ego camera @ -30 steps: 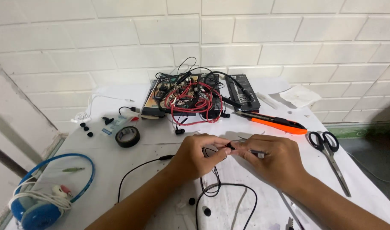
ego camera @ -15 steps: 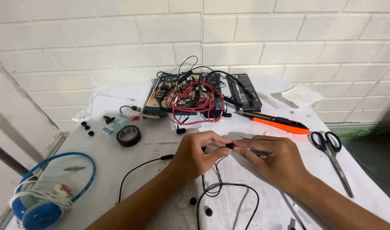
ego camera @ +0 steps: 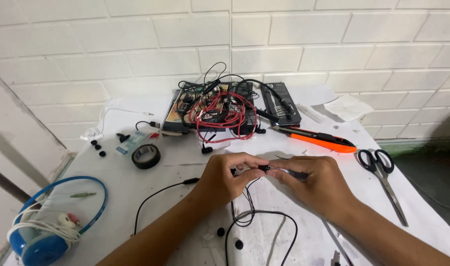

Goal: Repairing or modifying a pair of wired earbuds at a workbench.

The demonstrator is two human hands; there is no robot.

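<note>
Left hand (ego camera: 225, 178) and right hand (ego camera: 316, 183) still pinched on thin black cable (ego camera: 244, 216) over tabletop (ego camera: 185, 157); barely shifted since a second ago, fine work ongoing.

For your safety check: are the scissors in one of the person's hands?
No: the black-handled scissors lie on the white table to the right, apart from the right hand and left hand.

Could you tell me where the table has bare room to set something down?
Bare patches lie between the tape roll and the blue headphones, and between the orange knife and scissors. The back, by the red wire tangle, is crowded.
</note>
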